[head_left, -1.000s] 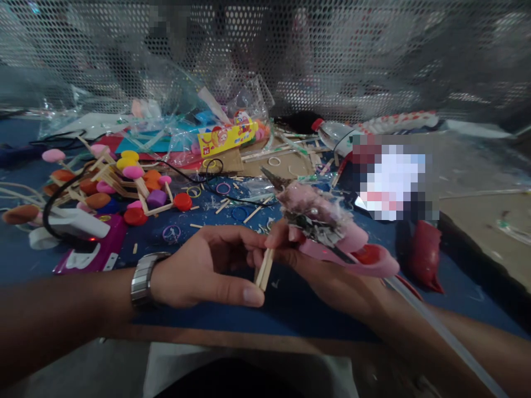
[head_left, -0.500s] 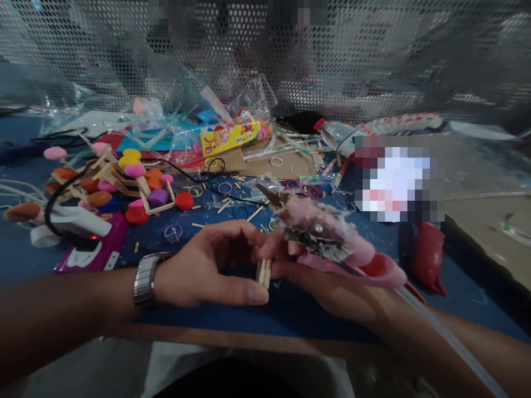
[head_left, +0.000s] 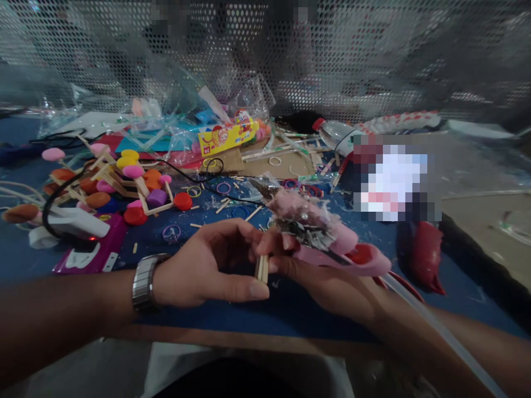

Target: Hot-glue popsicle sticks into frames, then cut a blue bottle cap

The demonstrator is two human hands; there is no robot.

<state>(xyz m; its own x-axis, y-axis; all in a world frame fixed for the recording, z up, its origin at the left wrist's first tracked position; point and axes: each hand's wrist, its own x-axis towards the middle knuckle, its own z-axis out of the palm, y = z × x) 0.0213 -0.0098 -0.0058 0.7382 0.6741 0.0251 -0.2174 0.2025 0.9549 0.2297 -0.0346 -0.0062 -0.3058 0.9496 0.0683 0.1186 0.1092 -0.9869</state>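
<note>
Between the fingertips of both hands is a small bundle of wooden sticks (head_left: 263,269), held close to upright. My left hand (head_left: 203,265), with a metal watch (head_left: 144,282) on its wrist, is curled with thumb and fingers around the bundle's left side. My right hand (head_left: 307,271) pinches the sticks from the right. A pink glue gun (head_left: 344,243) with a dirty, fibre-covered nozzle lies over my right hand, its tip pointing to the upper left. How the right fingers hold the gun is partly hidden.
Stick frames with coloured clay pieces (head_left: 124,177) stand at the left, beside a purple power strip (head_left: 112,243). Behind are a yellow packet (head_left: 228,135), plastic wrap, rubber bands and loose sticks. A bottle (head_left: 336,135), blurred bright screen (head_left: 390,182) and red object (head_left: 427,254) are right.
The glue gun and my right hand have shifted slightly left. Both hands still hold the sticks, and my left hand has hardly moved.
</note>
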